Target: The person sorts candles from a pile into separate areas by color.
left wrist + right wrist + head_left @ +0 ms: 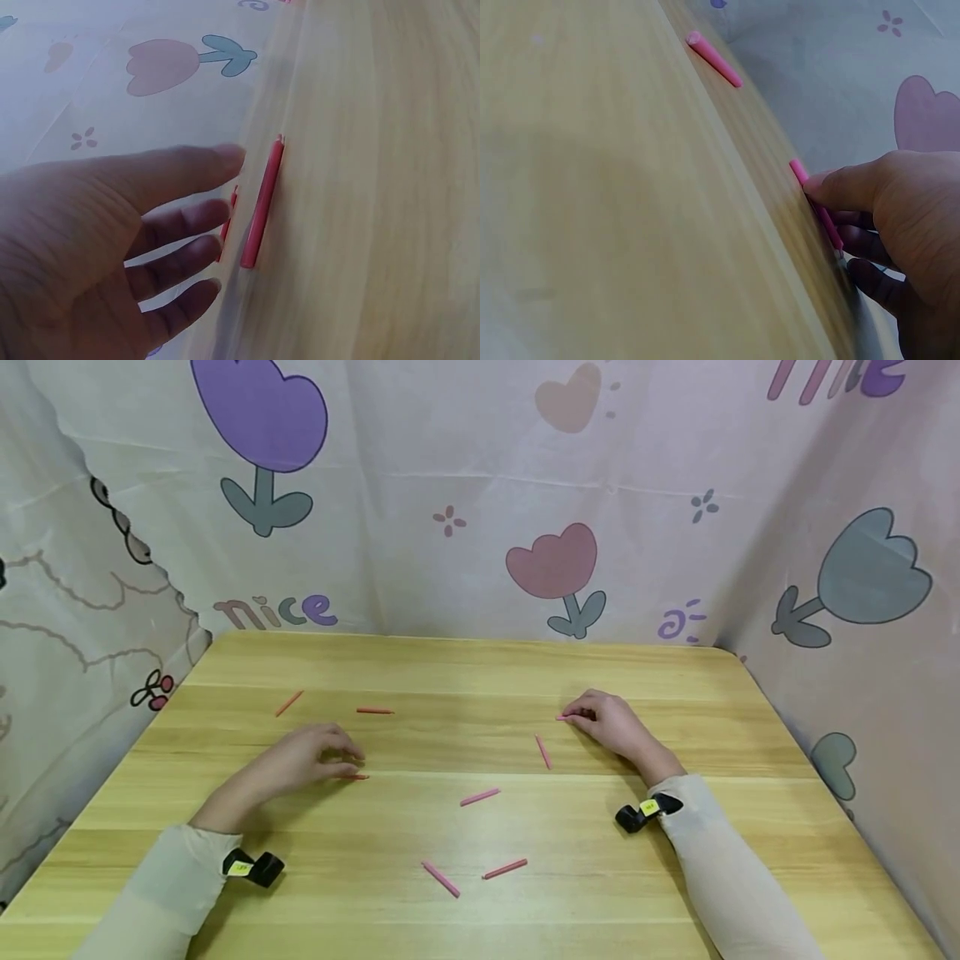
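Observation:
My left hand (pixel 303 760) hovers at the left of the wooden table with its fingers loosely spread. Just by its thumb lies a thin red candle (pixel 262 202), wick end up in the left wrist view. A second red candle (pixel 228 223) shows past the fingertips there, partly hidden. Toward the back right, my right hand (pixel 611 722) pinches a slim pink candle (pixel 823 217) between thumb and fingers, low over the table. Another pink candle (pixel 543 752) lies to the left of that hand.
More candles are scattered on the table (pixel 600 893): an orange-red one (pixel 288 702) at the back left, a pink one (pixel 480 797) in the middle, a pink one (pixel 440 878) and a red one (pixel 505 868) at the front. A printed cloth (pixel 420 568) hangs behind.

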`<state>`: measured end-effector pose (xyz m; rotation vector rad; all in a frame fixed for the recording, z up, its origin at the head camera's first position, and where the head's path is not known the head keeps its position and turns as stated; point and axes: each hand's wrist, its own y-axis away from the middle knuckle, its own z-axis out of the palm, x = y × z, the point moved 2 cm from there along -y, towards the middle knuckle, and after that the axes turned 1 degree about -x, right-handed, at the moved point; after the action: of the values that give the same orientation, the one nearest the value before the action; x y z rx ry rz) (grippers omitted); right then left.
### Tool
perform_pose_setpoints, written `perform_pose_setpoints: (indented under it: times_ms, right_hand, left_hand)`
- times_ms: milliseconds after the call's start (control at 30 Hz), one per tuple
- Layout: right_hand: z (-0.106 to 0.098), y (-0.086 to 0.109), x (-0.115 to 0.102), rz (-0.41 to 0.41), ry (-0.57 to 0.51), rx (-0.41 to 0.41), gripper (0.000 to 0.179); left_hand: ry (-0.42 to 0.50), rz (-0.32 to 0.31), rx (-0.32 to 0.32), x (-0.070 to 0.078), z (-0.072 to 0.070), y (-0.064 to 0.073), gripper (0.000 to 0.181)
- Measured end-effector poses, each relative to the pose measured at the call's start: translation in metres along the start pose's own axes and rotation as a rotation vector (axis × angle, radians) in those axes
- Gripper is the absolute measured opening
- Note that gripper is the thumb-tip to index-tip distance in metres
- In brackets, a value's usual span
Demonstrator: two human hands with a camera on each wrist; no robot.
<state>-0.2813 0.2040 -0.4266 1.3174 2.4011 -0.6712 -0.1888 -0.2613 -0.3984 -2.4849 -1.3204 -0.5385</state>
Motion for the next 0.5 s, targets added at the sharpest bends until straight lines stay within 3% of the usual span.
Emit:
perform_pose_setpoints:
  times_ms: [133,333,500]
  right_hand:
    - [0.0001,0.0004,0.0010,0.005,0.001,-0.007,0.008]
    - [-0.0001,0.0009,0.0004,0.005,0.001,-0.008,0.008]
    - [0.0003,0.0010,0.0003,0.002,0.003,-0.010,0.008]
  left_hand:
    - [0.028,0.020,-0.036,-0.0021,0.0010,0.0006,0.012]
    - [0.075,0.002,-0.100,-0.0063,0.0025,0.0033,0.022]
    - [0.115,0.009,-0.115,-0.0094,0.0034,0.0040,0.022]
